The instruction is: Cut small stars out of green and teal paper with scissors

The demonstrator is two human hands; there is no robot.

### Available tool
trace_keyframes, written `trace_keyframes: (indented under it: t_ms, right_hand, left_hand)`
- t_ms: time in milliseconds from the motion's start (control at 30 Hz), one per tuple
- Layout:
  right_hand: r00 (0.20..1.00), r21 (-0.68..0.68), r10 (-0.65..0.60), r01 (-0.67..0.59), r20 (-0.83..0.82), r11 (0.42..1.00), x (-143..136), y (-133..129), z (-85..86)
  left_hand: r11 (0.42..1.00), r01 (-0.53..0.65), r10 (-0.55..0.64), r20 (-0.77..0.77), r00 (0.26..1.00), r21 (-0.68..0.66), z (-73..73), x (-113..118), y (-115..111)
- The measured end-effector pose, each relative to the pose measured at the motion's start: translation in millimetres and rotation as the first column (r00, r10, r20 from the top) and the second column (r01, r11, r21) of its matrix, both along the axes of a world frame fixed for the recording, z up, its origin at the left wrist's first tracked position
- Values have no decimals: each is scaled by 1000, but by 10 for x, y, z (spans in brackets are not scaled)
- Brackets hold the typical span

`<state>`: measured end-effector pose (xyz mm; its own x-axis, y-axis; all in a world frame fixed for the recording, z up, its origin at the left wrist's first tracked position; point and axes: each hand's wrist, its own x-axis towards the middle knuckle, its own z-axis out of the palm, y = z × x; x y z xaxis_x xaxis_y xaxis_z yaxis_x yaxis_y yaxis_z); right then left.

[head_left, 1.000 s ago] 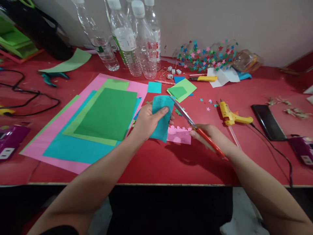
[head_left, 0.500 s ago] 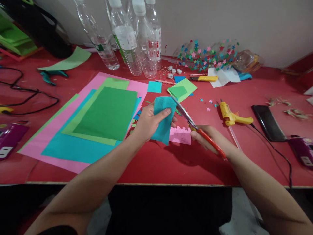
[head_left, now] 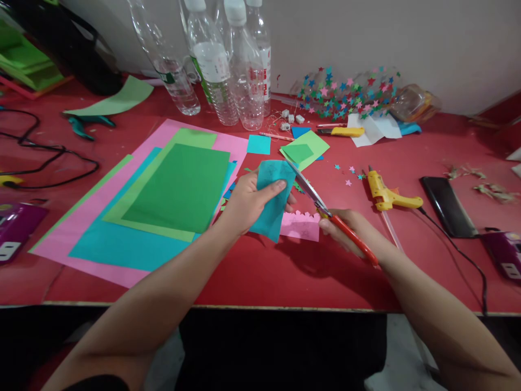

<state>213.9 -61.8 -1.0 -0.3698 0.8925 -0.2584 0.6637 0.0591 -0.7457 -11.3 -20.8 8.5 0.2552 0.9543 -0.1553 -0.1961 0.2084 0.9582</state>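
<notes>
Between thumb and fingers, my left hand [head_left: 248, 202] holds a teal paper piece [head_left: 272, 209] with faint drawn lines near its top. My right hand [head_left: 345, 228] grips red-handled scissors [head_left: 311, 190], whose blades reach the paper's upper right corner. A pink paper strip [head_left: 301, 227] with a jagged top edge lies on the table below the blades. Small green and blue cut pieces [head_left: 232, 190] are partly hidden behind my left hand. Green, light green, teal and pink sheets [head_left: 179, 187] overlap at the left.
Clear bottles [head_left: 211, 76] stand at the back. Right of them are a star-covered bottle [head_left: 345, 95] and a yellow cutter [head_left: 347, 131]. A glue gun [head_left: 386, 193], its cord and a phone [head_left: 448, 206] lie at the right. Pliers [head_left: 83, 126] and a black cable are at the left.
The view has shifted very slightly. Both hands, the teal paper and the scissors stay almost as they were.
</notes>
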Motion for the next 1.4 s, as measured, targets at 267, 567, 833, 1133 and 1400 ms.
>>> trace_keyframes:
  t_ms: [267,567,833,1133,1400]
  right_hand:
    - [999,5,16,-16,36,1000,-2,9,11]
    - [998,3,13,-13,58,1000,-5,16,38]
    - [999,17,23,-24,49,1000,9,15,19]
    - [998,10,16,-16,53,1000,3,27,10]
    - [1000,-16,8,-8,7,1000,-9,28,48]
  left_hand:
    - [996,93,-93,-43,995,-11,43,-98,53]
    - [986,164,-164,-44,985,-10,49,-170,101]
    - [986,163,-163,-11,987,-23,40,-171,104]
    - [984,173,-173,-3,985,-46,38,-180,112]
    - [984,173,-173,12,985,-41,13,-158,103]
